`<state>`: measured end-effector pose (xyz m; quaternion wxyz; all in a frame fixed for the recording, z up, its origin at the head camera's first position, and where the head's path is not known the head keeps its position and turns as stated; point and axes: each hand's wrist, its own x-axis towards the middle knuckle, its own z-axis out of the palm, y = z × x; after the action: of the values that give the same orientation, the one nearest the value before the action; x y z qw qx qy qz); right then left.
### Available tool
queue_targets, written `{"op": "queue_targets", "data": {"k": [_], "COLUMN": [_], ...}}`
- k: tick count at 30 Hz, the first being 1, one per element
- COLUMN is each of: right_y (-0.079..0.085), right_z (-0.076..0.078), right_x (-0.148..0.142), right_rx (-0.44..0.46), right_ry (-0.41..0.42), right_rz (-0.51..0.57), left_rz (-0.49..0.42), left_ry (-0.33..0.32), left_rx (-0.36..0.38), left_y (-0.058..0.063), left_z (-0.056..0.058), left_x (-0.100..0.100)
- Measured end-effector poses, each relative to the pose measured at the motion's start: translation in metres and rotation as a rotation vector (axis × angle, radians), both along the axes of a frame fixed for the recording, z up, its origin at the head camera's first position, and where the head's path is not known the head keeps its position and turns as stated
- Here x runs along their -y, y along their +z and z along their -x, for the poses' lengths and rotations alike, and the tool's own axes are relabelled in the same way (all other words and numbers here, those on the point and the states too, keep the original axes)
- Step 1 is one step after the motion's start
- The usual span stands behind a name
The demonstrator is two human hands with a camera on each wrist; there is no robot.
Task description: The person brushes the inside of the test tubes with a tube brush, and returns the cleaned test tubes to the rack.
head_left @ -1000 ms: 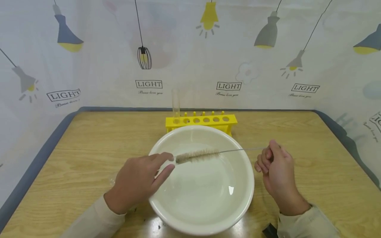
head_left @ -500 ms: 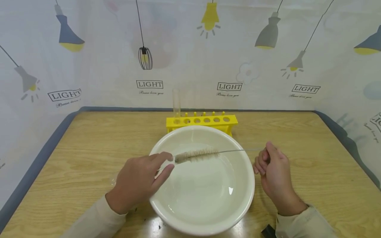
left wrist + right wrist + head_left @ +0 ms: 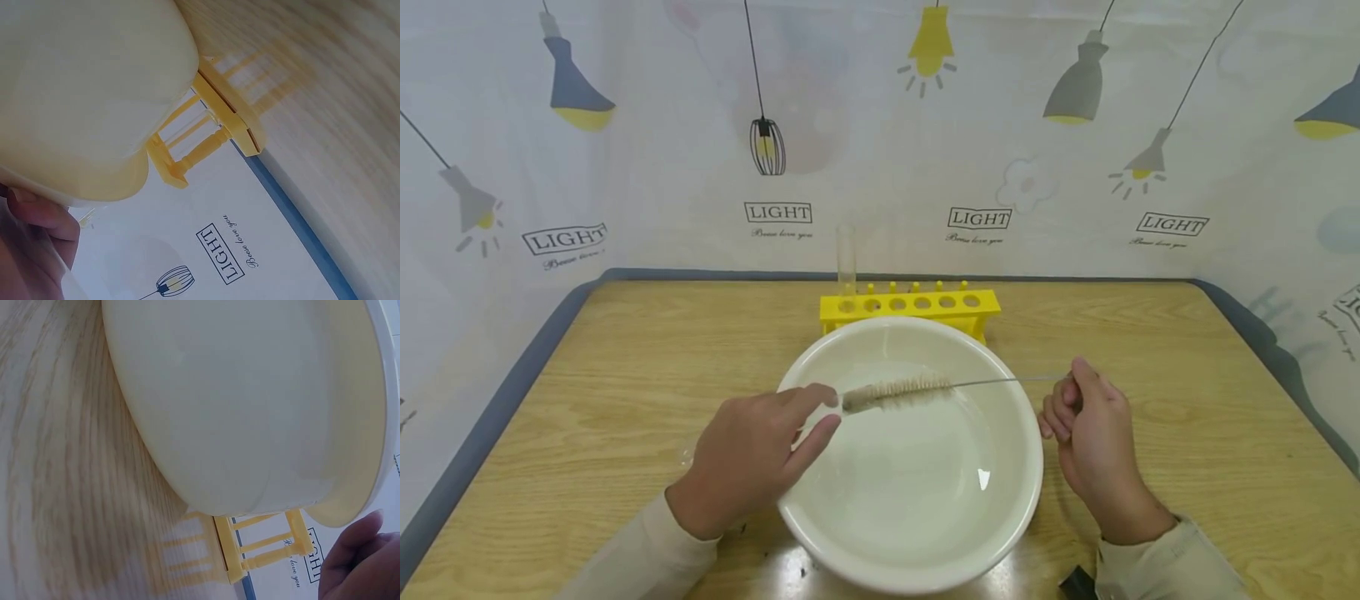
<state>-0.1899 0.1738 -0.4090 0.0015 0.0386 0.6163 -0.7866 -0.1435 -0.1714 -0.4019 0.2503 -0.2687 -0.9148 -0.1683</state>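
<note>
Where the brush [image 3: 898,392] lies: above the basin [image 3: 917,500], near level, bristles toward the left hand [image 3: 748,446], bare wire [image 3: 992,381] running to the right hand [image 3: 1097,437].
Tube [image 3: 818,419]: clear, in the left hand, roughly in line with the brush; the bristle tip appears to sit inside its mouth, though the clear edge is hard to read.
Step in hand: judged to be scrubbing the tube's inside over the basin.
Next move: likely calls for a steady tube and a straight stroke on the wire, perhaps with a twist; poor alignment could bend the wire.
Left hand: grasping the tube, back of the hand up, forefinger and thumb pointing right, forearm from lower left.
Right hand: pinching the wire between thumb and forefinger, other fingers curled, forearm from lower right; beside the basin's right rim, contact not tellable.
Rack [image 3: 910,310]: yellow, just behind the basin, a second tube [image 3: 846,262] upright in its leftmost hole.
Table [image 3: 625,358]: wood-grained, under basin and rack.
</note>
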Motion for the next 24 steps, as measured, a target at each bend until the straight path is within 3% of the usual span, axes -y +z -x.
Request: {"op": "queue_targets", "data": {"k": [24], "right_y": [-0.0007], "right_z": [-0.0009], "right_x": [0.0014], "right_rx": [0.002], "right_ry": [0.009], "right_rz": [-0.004], "left_rz": [-0.007], "left_ry": [-0.007], "left_rx": [0.0], "left_y": [0.0007], "left_z": [0.0008], "left_x": [0.0]}}
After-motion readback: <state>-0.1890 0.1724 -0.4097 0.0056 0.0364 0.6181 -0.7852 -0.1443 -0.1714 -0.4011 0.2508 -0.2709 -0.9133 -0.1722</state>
